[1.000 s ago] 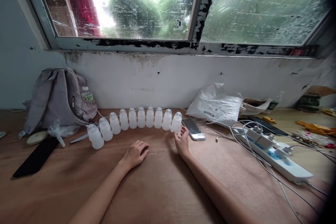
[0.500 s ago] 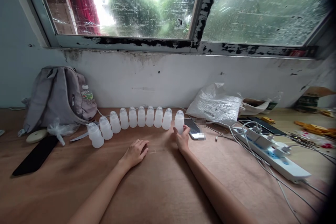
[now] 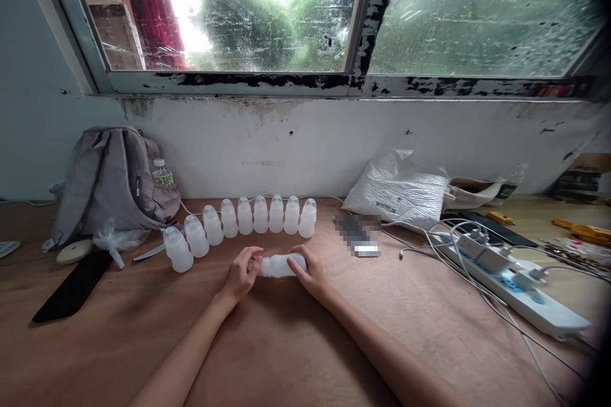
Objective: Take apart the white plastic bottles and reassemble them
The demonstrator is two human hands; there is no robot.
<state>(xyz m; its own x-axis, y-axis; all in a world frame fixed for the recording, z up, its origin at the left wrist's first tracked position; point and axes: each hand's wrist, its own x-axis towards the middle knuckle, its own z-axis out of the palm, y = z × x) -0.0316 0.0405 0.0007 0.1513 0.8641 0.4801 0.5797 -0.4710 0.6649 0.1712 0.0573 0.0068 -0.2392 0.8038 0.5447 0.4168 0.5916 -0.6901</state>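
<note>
Both forearms reach in from the near edge across the brown wooden worktop (image 3: 296, 343). Left hand (image 3: 241, 276) and right hand (image 3: 310, 270) meet at centre on one small translucent white plastic bottle (image 3: 281, 265), which lies on its side, cap end toward the left. Left grip: fingers closed round the cap end. Right grip: fingers curled over the base end. Whether the bottle rests on the wood or is held just above it cannot be told.

Just beyond, a curved row of nine matching white bottles (image 3: 245, 222) stands upright. Farther left, a grey fabric backpack (image 3: 107, 181) leans at the wall. Farther right, a crumpled white plastic bag (image 3: 396, 194) and a white power strip (image 3: 520, 289) with cables.
</note>
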